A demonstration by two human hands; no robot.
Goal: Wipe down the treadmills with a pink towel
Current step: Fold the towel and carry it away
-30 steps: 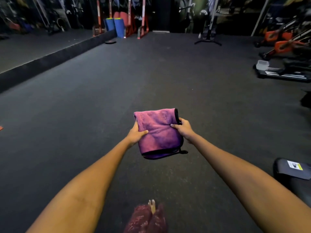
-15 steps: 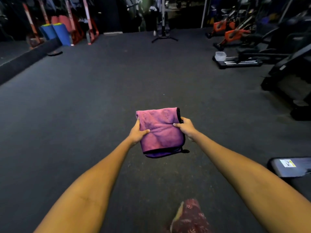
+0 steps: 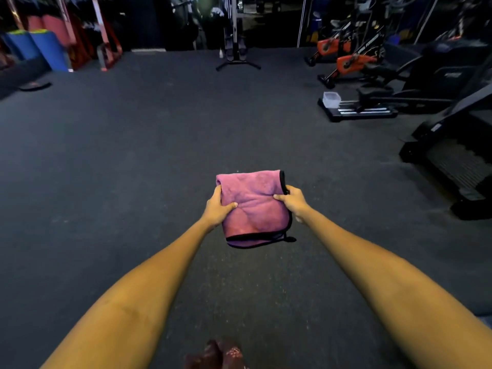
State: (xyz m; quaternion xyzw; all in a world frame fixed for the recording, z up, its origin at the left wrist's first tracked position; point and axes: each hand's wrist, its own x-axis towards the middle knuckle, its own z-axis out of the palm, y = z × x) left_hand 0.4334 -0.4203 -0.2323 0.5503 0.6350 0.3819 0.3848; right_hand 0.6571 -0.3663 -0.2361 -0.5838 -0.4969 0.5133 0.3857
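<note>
Pink towel [image 3: 254,209], folded, hangs out front between left hand [image 3: 217,207] and right hand [image 3: 292,202], each grip clenched on an edge (keep it folded flat), treadmill [image 3: 452,155] off right, not yet reached.

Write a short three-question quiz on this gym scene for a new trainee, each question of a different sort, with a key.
1. True or false: the pink towel lies flat on the floor.
2. Which hands hold the towel? A) only the left hand B) only the right hand C) both
3. Fill in: the clear plastic container sits on the end of a dark machine on the person's ____ side.

Key
1. False: it is folded and held in the air in front of the person.
2. C: one hand grips each side edge.
3. Right.
</note>
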